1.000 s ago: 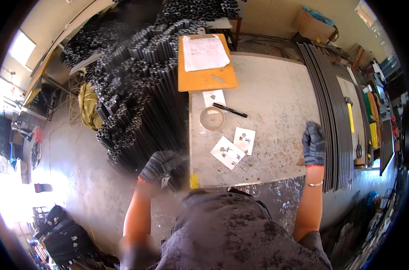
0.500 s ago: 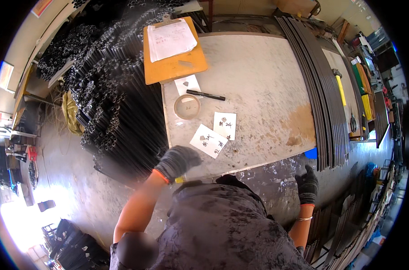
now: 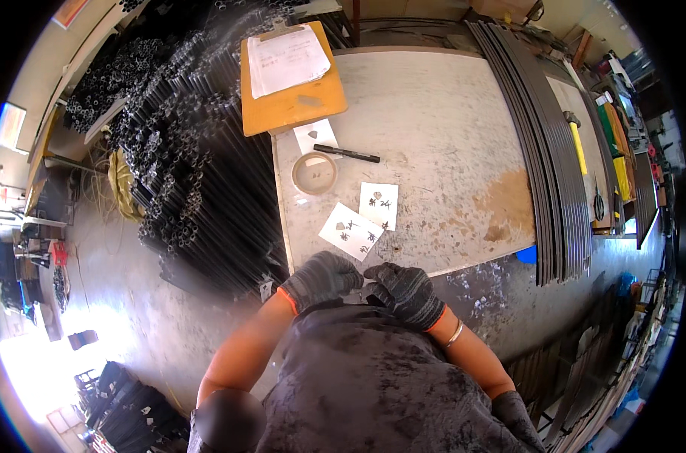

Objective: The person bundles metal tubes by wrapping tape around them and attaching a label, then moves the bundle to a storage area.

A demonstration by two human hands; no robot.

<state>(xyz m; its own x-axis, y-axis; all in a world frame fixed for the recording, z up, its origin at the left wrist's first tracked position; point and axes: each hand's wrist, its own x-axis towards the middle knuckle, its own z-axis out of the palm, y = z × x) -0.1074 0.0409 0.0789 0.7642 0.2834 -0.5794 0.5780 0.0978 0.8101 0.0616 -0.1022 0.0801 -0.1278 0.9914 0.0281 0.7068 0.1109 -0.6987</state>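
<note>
Right hand (image 3: pixel 408 293) moved beside left hand (image 3: pixel 324 279), white cards (image 3: pixel 350 231), black-inked

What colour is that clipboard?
The clipboard is orange-yellow, best seen in the head view.

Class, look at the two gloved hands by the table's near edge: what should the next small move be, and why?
Probably a short forward reach of the left hand to the nearer white card: it lies flat on the table, just beyond both hands. Whether the left or right hand holds anything is unclear.
</note>
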